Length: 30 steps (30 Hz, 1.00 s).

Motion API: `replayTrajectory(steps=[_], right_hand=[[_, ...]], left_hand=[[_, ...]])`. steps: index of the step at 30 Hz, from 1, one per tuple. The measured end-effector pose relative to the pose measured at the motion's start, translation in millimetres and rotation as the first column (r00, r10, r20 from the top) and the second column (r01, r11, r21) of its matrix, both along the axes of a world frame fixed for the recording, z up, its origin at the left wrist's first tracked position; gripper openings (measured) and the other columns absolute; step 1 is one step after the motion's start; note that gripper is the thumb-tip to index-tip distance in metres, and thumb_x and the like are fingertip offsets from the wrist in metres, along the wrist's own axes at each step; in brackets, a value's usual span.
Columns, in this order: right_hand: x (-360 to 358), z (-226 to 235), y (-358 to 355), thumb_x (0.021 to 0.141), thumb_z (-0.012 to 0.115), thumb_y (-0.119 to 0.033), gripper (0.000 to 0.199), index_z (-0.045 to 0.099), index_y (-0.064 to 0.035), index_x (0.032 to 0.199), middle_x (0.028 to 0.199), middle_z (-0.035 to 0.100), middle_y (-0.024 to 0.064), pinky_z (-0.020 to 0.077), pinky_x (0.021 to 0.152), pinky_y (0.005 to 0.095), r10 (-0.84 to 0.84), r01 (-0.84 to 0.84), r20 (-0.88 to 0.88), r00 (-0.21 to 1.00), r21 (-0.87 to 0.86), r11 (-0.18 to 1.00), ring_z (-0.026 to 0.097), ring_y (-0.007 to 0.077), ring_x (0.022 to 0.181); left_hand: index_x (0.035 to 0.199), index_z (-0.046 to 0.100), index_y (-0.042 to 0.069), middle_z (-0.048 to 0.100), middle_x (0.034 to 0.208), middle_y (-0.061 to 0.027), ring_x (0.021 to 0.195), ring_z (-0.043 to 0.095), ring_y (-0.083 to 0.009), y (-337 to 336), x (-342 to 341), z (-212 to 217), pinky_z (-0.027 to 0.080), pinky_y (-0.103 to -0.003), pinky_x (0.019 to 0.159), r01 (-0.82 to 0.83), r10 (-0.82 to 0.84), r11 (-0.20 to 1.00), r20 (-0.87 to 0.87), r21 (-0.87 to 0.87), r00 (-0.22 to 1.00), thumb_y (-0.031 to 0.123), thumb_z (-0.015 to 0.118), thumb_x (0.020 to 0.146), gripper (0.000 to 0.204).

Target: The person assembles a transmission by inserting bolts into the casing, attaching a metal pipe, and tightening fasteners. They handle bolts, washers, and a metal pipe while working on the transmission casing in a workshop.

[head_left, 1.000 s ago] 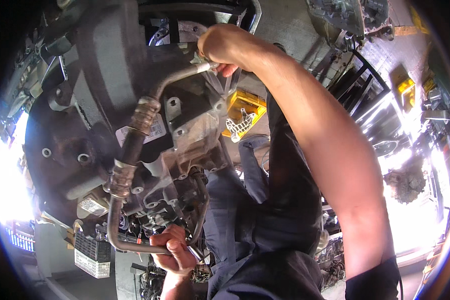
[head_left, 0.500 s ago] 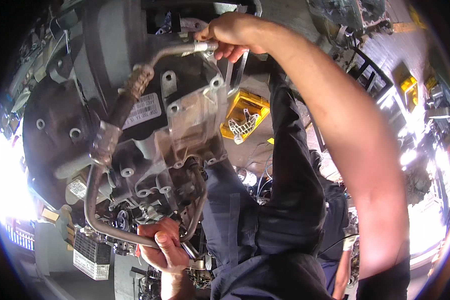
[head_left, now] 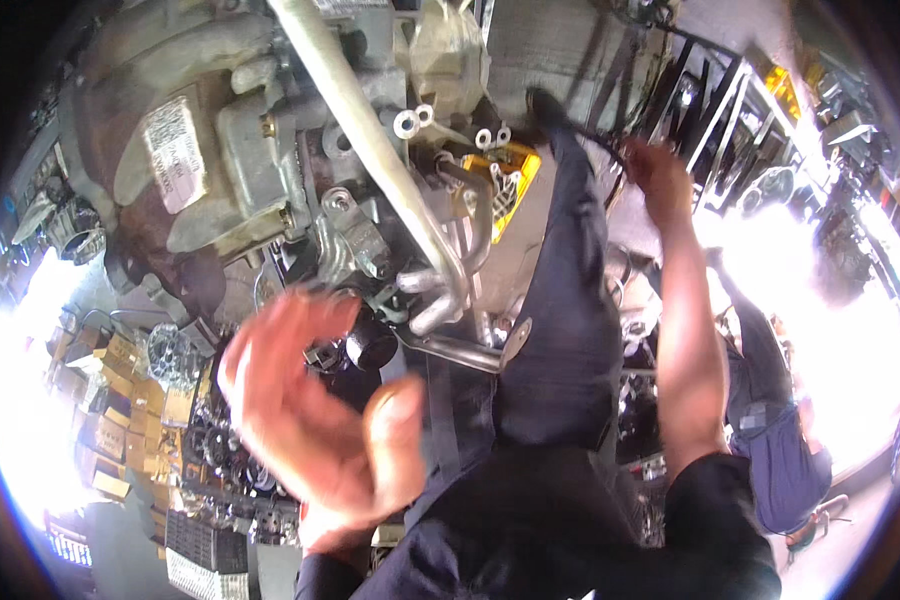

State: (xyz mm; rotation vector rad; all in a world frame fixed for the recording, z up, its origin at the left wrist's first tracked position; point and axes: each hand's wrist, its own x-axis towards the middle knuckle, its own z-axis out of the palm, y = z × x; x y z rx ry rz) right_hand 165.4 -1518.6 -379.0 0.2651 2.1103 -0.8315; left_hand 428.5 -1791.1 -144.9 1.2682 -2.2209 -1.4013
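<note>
My left hand [head_left: 320,420] is raised in front of the machinery, blurred, fingers curved and thumb apart, with nothing visible in it. Behind its fingers is a black round part [head_left: 371,345]. A long silver metal pipe [head_left: 365,130] slants across a large metal casting [head_left: 250,150] and ends in bends, near a bracket with a flat end plate [head_left: 516,341]. My right hand [head_left: 655,175] is stretched out far to the right, beyond my leg. Its fingers are dark and smeared; a dark strip [head_left: 600,143] shows beside them, and whether I hold it is unclear.
A yellow tray [head_left: 518,205] with a metal bracket lies on the floor beyond the casting. Cardboard boxes [head_left: 120,400] and a dark crate [head_left: 205,545] stand at the left. Metal racking [head_left: 720,130] is at the far right. Another person [head_left: 775,450] in dark clothing is at the lower right.
Both hands have let go of the bent metal pipe with hose they held over the casting. My left hand has lifted and spread; my right has swung out right. The view has shifted.
</note>
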Motion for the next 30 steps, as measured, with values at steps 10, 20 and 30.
replayTrajectory(steps=[10,20,30], right_hand=[[132,-73,98,0.098,0.066,-0.014,0.019,0.069,0.0041,0.102,0.075,0.064,0.0059,0.0447,0.045,0.0263,-0.028,0.065,0.302,0.953,-0.113,0.991,0.056,0.0103,0.050],[173,-317,166,0.089,0.059,-0.024,0.029,0.073,-0.0030,0.104,0.099,0.073,0.0273,0.0585,0.085,0.0498,0.705,-0.746,0.252,0.663,0.136,0.652,0.073,0.0429,0.096],[210,-399,168,0.091,0.061,-0.005,0.014,0.067,-0.0017,0.103,0.099,0.070,0.0191,0.0622,0.068,0.0450,0.708,-0.689,-0.218,0.672,0.165,0.705,0.073,0.0348,0.078]], left_hand=[[0.108,0.057,0.003,0.054,0.088,-0.0130,0.075,0.059,-0.0275,119,95,0,0.053,-0.042,0.072,-0.230,0.174,0.957,-0.289,-0.174,0.941,0.014,0.063,0.089,0.023],[0.114,0.065,0.002,0.063,0.099,-0.0121,0.079,0.066,-0.0217,342,44,-299,0.054,-0.032,0.071,0.116,-0.197,0.924,0.190,0.365,0.962,-0.004,0.069,0.088,0.027],[0.116,0.063,0.005,0.063,0.107,-0.0148,0.083,0.068,-0.0304,406,120,-423,0.056,-0.041,0.074,0.376,-0.543,0.768,0.215,0.518,0.812,0.008,0.066,0.092,0.024]])
